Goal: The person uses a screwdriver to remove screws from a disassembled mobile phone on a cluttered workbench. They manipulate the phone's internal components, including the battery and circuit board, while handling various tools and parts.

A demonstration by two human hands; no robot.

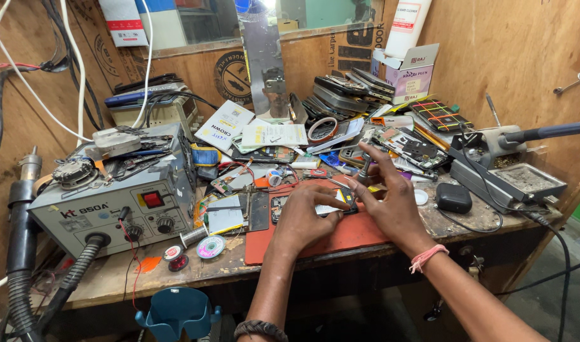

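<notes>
While the left hand [302, 215] lies flat over the small dark opened phone body [315, 206] on the orange-red rubber work mat [347, 234], its fingers pressed together and curled down onto the board, the right hand [391, 202] stands just at three o'clock of it, pinching a slim grey metal-tipped hand tool [364, 170] between thumb and forefinger, the other fingers loosely spread. The tool's tip seems to hang just above the mat at about one o'clock of the phone body; whether it touches anything cannot be told.

To do this step well, I judge the left hand should bear down evenly so the phone body cannot skid on the mat, and the right wrist should rest on the wooden bench edge [195, 272] for a steady tip.

At nine o'clock of the mat stands the grey box-shaped hot-air rework station [112, 209], with small solder wire spools [211, 247] before it. At three o'clock sits a black rounded case [453, 197], and beyond it a grey metal soldering stand [512, 180]. At twelve o'clock lies a heap of bare phone boards and frames [353, 88], near enough to snag a careless sleeve or cord.
</notes>
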